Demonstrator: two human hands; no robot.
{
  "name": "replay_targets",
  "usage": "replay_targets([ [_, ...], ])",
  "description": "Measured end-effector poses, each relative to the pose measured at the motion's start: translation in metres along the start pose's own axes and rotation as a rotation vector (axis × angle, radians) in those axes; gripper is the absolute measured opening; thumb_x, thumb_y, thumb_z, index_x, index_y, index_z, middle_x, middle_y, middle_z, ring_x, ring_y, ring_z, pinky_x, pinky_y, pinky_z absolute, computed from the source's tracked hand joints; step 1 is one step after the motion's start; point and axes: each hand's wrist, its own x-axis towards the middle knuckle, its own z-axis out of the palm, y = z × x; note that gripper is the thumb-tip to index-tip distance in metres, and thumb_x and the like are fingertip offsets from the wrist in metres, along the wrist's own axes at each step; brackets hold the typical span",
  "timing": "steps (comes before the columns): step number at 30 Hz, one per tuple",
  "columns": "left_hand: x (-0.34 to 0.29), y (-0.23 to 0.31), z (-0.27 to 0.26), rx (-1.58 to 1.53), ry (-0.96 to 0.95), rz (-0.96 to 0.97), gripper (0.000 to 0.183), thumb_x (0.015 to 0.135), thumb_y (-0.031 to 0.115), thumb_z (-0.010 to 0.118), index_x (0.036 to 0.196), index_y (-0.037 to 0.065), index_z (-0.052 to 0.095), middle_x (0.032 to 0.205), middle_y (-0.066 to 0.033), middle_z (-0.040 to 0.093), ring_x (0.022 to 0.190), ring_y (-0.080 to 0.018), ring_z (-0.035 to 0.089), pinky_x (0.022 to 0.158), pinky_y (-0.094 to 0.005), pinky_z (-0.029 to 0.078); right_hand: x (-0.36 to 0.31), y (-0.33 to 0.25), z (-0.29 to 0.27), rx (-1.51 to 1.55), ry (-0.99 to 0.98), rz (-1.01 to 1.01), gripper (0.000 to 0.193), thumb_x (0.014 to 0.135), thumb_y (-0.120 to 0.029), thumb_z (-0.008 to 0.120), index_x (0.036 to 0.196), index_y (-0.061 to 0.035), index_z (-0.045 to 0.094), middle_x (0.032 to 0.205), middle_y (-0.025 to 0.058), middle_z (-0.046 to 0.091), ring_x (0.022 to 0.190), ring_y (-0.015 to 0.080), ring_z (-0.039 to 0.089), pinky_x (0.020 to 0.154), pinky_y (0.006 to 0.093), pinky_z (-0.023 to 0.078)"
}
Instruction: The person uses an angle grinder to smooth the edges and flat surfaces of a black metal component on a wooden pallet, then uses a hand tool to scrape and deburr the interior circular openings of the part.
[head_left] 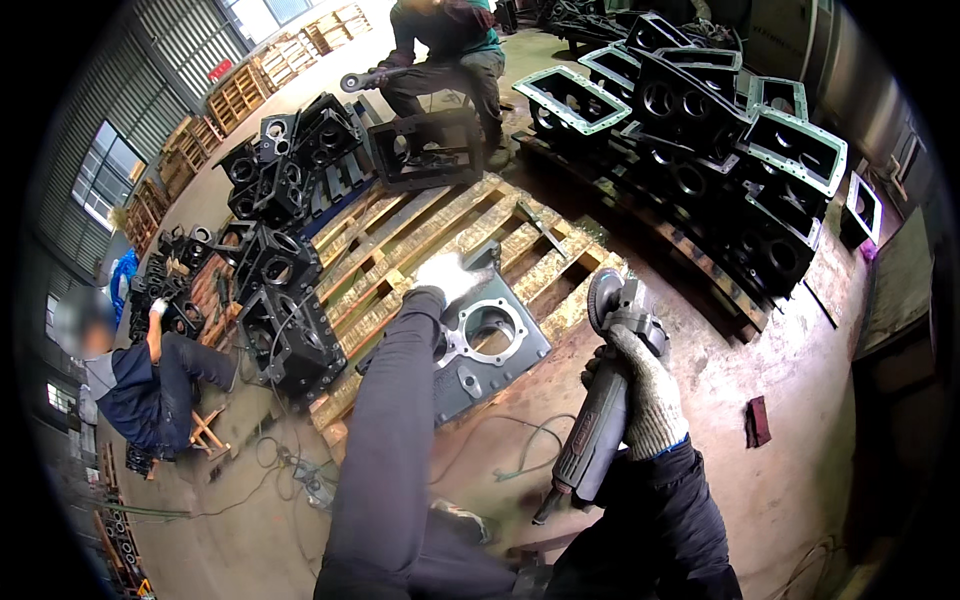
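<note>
Grey angle grinder (595,430), slanted; blue-grey metal housing (515,376), round-holed face up, on wooden pallet (575,308).

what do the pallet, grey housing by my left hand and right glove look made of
Pallet: seemingly raw wood, from yellowish slats with rough, blotchy faces.
Grey housing: probably metal, perhaps cast, with a dull painted-looking finish; its round opening's rim is paler, bare-looking.
Right glove: likely knitted fabric, by its fuzzy off-white texture; fibre unclear.
</note>
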Motion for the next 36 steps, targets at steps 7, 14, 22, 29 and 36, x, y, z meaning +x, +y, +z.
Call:
replay_targets([
  [7,0.023,-0.022,0.041,0.040,0.080,-0.089,0.057,0.078,0.050,0.068,0.111,0.004,0.072,0.115,-0.0219,0.069,0.109,-0.0351,0.067,0.095,-0.0414,0.052,0.000,0.000,0.006,0.026,0.040,-0.002,0.043,0.084,-0.027,0.078,0.110,0.0007,0.060,0.088,0.0137,0.066,0.074,0.0260,0.068,0.067,0.0378,0.060],
  [14,-0.019,-0.021,0.037,0.031,0.220,0.054,0.043,0.084,0.039,0.064,0.107,0.003,0.070,0.104,-0.0228,0.070,0.102,-0.0386,0.067,0.091,-0.0444,0.052,0.012,0.009,0.006,-0.018,-0.030,-0.042,0.042,0.084,-0.027,0.078,0.108,0.0018,0.061,0.086,0.0150,0.066,0.072,0.0278,0.069,0.065,0.0386,0.059],
  [22,-0.050,-0.022,0.041,0.046,0.261,0.112,0.038,0.087,0.036,0.061,0.106,0.003,0.067,0.101,-0.0228,0.070,0.099,-0.0409,0.067,0.089,-0.0471,0.053,0.000,0.004,0.001,-0.059,-0.052,-0.085,0.042,0.083,-0.024,0.078,0.111,0.0014,0.059,0.086,0.0134,0.064,0.072,0.0272,0.068,0.065,0.0389,0.059],
  [29,-0.032,0.012,0.046,0.133,0.157,0.161,0.038,0.085,0.035,0.059,0.108,0.006,0.068,0.103,-0.0234,0.070,0.100,-0.0385,0.068,0.088,-0.0459,0.053,0.009,-0.007,-0.010,0.009,-0.013,-0.115,0.043,0.083,-0.026,0.079,0.110,0.0024,0.060,0.088,0.0147,0.066,0.073,0.0276,0.069,0.068,0.0389,0.059],
  [36,-0.048,0.021,0.037,0.101,0.163,0.139,0.063,0.084,0.040,0.067,0.135,0.007,0.052,0.114,-0.0213,0.068,0.108,-0.0381,0.065,0.095,-0.0433,0.051,0.016,-0.001,-0.016,0.054,-0.025,-0.115,0.039,0.084,-0.026,0.079,0.105,0.0029,0.063,0.084,0.0144,0.067,0.071,0.0272,0.068,0.066,0.0379,0.059],
])
